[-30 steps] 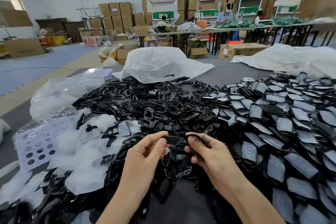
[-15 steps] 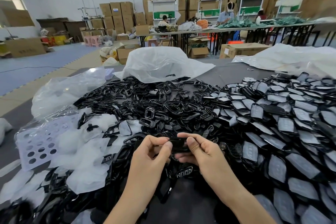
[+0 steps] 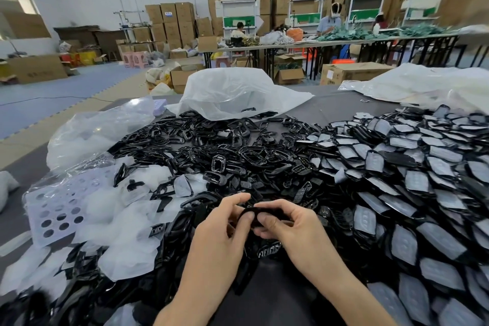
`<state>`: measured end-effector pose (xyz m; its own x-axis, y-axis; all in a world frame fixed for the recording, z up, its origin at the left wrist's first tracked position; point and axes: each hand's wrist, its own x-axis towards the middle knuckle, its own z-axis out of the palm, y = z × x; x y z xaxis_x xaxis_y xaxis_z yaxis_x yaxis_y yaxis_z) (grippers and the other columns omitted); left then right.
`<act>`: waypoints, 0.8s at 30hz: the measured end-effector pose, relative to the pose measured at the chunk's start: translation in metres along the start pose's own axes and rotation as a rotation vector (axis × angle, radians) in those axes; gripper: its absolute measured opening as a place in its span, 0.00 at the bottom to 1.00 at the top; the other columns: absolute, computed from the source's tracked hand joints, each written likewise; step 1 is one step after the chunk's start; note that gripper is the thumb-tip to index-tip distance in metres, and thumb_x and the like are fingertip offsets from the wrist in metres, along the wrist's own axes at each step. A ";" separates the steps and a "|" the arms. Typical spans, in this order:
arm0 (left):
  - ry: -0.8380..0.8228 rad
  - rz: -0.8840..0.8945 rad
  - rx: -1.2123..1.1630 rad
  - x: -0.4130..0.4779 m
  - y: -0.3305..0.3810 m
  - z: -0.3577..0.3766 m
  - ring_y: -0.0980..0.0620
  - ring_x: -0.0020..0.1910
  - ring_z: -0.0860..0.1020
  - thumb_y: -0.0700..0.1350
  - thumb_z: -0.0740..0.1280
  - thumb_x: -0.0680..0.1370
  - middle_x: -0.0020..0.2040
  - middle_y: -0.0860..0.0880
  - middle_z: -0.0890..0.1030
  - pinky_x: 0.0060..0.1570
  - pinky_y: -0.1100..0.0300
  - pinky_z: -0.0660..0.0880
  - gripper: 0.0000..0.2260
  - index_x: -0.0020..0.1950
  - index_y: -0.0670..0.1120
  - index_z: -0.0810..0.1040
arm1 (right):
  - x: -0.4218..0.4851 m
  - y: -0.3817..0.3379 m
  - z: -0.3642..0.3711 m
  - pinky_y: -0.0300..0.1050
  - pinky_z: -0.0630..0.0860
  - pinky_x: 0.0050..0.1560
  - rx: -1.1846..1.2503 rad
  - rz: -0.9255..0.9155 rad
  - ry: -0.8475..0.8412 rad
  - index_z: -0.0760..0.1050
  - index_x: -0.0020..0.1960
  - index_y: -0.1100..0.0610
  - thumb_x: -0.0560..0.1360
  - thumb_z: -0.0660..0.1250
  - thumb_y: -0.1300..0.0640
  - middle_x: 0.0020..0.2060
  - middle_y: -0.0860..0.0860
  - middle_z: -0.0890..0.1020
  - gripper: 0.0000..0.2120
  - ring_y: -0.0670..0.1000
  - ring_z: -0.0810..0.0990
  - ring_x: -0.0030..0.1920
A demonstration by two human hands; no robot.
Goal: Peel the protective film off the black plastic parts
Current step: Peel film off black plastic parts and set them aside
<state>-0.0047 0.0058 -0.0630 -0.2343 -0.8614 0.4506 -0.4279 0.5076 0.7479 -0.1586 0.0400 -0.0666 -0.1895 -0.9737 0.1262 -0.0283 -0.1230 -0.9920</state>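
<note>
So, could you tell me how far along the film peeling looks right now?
Apparently done: a heap of bare black frames mid-table, with loose peeled film at left. In hand: the left hand and right hand pinch one black part between them. Left: a large pile of film-covered parts on the right.

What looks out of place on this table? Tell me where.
Stray black parts lie among the heap of peeled film at the left, mixed in with the waste. Nothing else stands out.
</note>
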 end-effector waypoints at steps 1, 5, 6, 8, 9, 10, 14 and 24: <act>0.015 0.039 0.103 0.002 0.000 -0.002 0.63 0.46 0.78 0.51 0.67 0.79 0.47 0.64 0.80 0.45 0.71 0.72 0.13 0.60 0.66 0.73 | 0.000 0.001 0.000 0.40 0.82 0.48 -0.031 -0.005 0.032 0.84 0.51 0.41 0.79 0.70 0.60 0.43 0.49 0.88 0.13 0.50 0.88 0.44; 0.184 0.089 0.369 0.031 -0.013 -0.025 0.57 0.50 0.77 0.48 0.63 0.81 0.51 0.58 0.79 0.50 0.60 0.74 0.11 0.63 0.53 0.75 | 0.001 0.004 -0.004 0.40 0.83 0.45 -0.078 -0.012 0.153 0.83 0.51 0.43 0.79 0.70 0.58 0.37 0.49 0.87 0.09 0.48 0.87 0.39; 0.187 0.046 0.438 0.043 -0.019 -0.034 0.53 0.51 0.77 0.46 0.63 0.81 0.52 0.53 0.79 0.51 0.57 0.74 0.11 0.63 0.50 0.76 | 0.001 0.005 -0.005 0.38 0.81 0.43 -0.084 -0.016 0.170 0.82 0.51 0.42 0.79 0.70 0.57 0.36 0.49 0.87 0.09 0.48 0.87 0.38; 0.097 -0.099 0.595 0.068 -0.032 -0.048 0.43 0.56 0.76 0.45 0.62 0.82 0.57 0.45 0.77 0.54 0.49 0.74 0.14 0.67 0.45 0.74 | 0.002 0.005 -0.007 0.37 0.80 0.42 -0.088 -0.026 0.182 0.81 0.51 0.39 0.79 0.70 0.54 0.35 0.49 0.87 0.08 0.48 0.86 0.37; 0.020 -0.168 0.677 0.079 -0.038 -0.053 0.41 0.58 0.75 0.46 0.61 0.82 0.59 0.42 0.75 0.55 0.47 0.74 0.16 0.69 0.44 0.72 | 0.002 0.006 -0.007 0.38 0.80 0.43 -0.088 -0.029 0.183 0.81 0.51 0.38 0.79 0.69 0.53 0.35 0.49 0.87 0.08 0.48 0.86 0.37; -0.061 -0.215 0.741 0.087 -0.043 -0.057 0.40 0.58 0.75 0.46 0.60 0.83 0.61 0.41 0.73 0.55 0.45 0.74 0.16 0.70 0.44 0.71 | 0.002 0.006 -0.007 0.42 0.81 0.45 -0.086 -0.032 0.184 0.81 0.52 0.38 0.80 0.69 0.53 0.35 0.49 0.87 0.08 0.49 0.86 0.38; -0.186 -0.228 0.756 0.099 -0.057 -0.065 0.43 0.56 0.77 0.47 0.62 0.83 0.61 0.44 0.75 0.56 0.46 0.76 0.12 0.64 0.45 0.75 | 0.003 0.008 -0.008 0.44 0.82 0.46 -0.085 -0.046 0.188 0.79 0.52 0.35 0.80 0.69 0.52 0.35 0.49 0.87 0.10 0.48 0.86 0.37; -0.464 -0.382 0.777 0.062 -0.039 -0.151 0.59 0.46 0.76 0.62 0.67 0.77 0.52 0.57 0.76 0.44 0.60 0.70 0.13 0.59 0.60 0.72 | 0.004 0.008 -0.008 0.47 0.83 0.45 -0.067 -0.083 0.186 0.81 0.52 0.38 0.80 0.69 0.54 0.36 0.49 0.87 0.10 0.50 0.86 0.39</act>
<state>0.1297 -0.0645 0.0093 -0.2094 -0.9709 -0.1160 -0.9624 0.1837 0.2000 -0.1673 0.0364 -0.0737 -0.3613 -0.9080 0.2120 -0.1149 -0.1822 -0.9765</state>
